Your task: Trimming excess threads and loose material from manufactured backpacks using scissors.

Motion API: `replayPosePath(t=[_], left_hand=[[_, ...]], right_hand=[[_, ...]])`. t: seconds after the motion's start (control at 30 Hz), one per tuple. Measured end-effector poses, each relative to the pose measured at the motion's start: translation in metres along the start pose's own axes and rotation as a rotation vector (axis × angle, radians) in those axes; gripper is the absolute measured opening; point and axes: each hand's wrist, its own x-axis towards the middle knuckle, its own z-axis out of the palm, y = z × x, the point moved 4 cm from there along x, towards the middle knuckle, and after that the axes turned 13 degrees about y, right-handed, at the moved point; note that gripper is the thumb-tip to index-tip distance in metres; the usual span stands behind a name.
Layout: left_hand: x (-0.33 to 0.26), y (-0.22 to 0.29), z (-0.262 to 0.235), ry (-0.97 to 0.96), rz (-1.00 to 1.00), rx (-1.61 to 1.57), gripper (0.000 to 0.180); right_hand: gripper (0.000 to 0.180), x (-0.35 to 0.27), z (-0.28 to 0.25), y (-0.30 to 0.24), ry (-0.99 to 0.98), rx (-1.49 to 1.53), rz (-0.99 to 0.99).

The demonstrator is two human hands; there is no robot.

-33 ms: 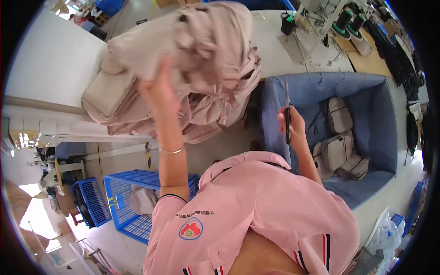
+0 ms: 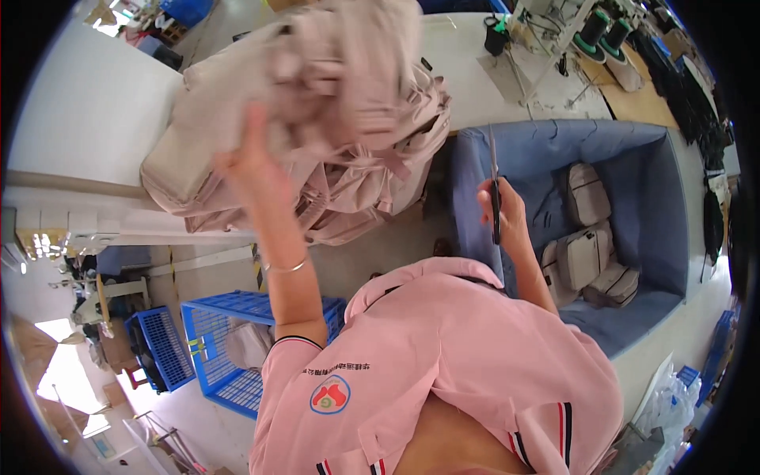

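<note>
On the left, my left hand (image 2: 257, 170) grips the near edge of a pinkish-beige fabric bag (image 2: 214, 95). The bag and hand are both smeared by motion, and my fingertips are hidden against the cloth. Beneath it lies a heap of similar bags (image 2: 356, 194) with straps and folds showing. My right hand (image 2: 513, 214) is closed round the black handles of a pair of scissors (image 2: 495, 198), their blades pointing away from me. That hand hovers by the left wall of a blue fabric-lined bin (image 2: 475, 158).
Several finished-looking beige bags (image 2: 584, 257) lie inside the blue bin. Sewing equipment with dark thread cones (image 2: 592, 36) stands on the worktable (image 2: 455, 59) beyond. A blue plastic crate (image 2: 226, 305) is on the floor at lower left, with fabric in it.
My left hand and the bag have shifted to the left, uncovering more of the heap on its right side. The right hand with the scissors has barely moved.
</note>
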Motion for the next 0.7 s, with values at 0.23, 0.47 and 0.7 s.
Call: replayPosePath(t=[0.23, 0.47, 0.7], left_hand=[[-0.042, 0.042, -0.109, 0.141, 0.321, -0.145, 0.050], [-0.100, -0.072, -0.206, 0.152, -0.490, -0.371, 0.037], [-0.103, -0.099, -0.217, 0.021, -0.750, -0.429, 0.037]], right_hand=[[0.041, 0.015, 0.054, -0.014, -0.246, 0.236, -0.019], [0.032, -0.016, 0.151, -0.042, -0.558, 0.559, 0.054], [0.031, -0.041, 0.179, -0.062, -0.656, 0.635, 0.221]])
